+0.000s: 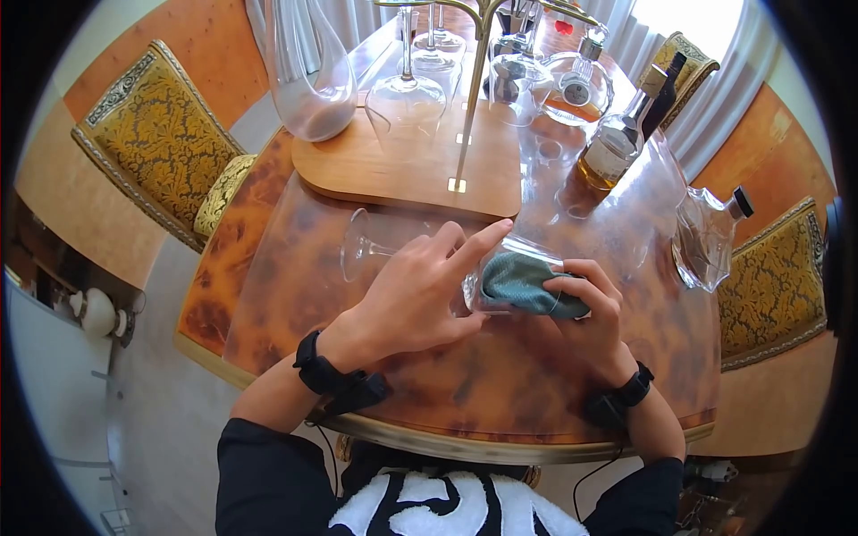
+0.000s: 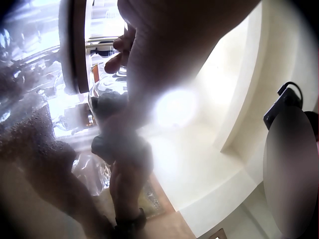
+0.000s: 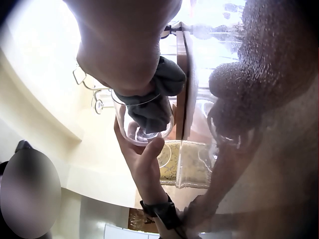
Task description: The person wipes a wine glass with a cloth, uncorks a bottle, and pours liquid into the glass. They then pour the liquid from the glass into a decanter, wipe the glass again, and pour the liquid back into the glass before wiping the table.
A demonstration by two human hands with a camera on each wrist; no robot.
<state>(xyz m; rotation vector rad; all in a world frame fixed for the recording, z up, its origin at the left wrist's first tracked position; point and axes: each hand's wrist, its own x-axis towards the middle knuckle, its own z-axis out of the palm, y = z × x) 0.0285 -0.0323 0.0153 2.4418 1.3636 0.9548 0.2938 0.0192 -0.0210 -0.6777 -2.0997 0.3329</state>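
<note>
At the bench's (image 1: 268,299) near edge, a person's hands are both occupied and close together over one stemmed glass (image 1: 471,288). The left hand (image 1: 416,281) grips the base of its bowl, thumb on the near side and index finger stretched along the far side. The right hand (image 1: 594,299) pinches a teal cloth (image 1: 518,281) bunched inside the bowl and spilling out at the mouth.

The glass lies sideways, its long axis running roughly along the near edge: foot out towards the bench's left edge, mouth facing right. Its reflection in the right wrist view sits apart from it, so it appears to be held clear of the top. I judge the next move to hinge on this line: the mouth opens straight towards the right hand, the nearer one for work inside, while the left is nearer the stem.

Just beyond is the near rim of a wooden stand (image 1: 402,174), with upturned glasses (image 1: 407,98) above it and a carafe (image 1: 313,89) at its left end. A clear decanter (image 1: 706,237) leans near the bench's right edge; farther back stands an amber bottle (image 1: 608,156).
</note>
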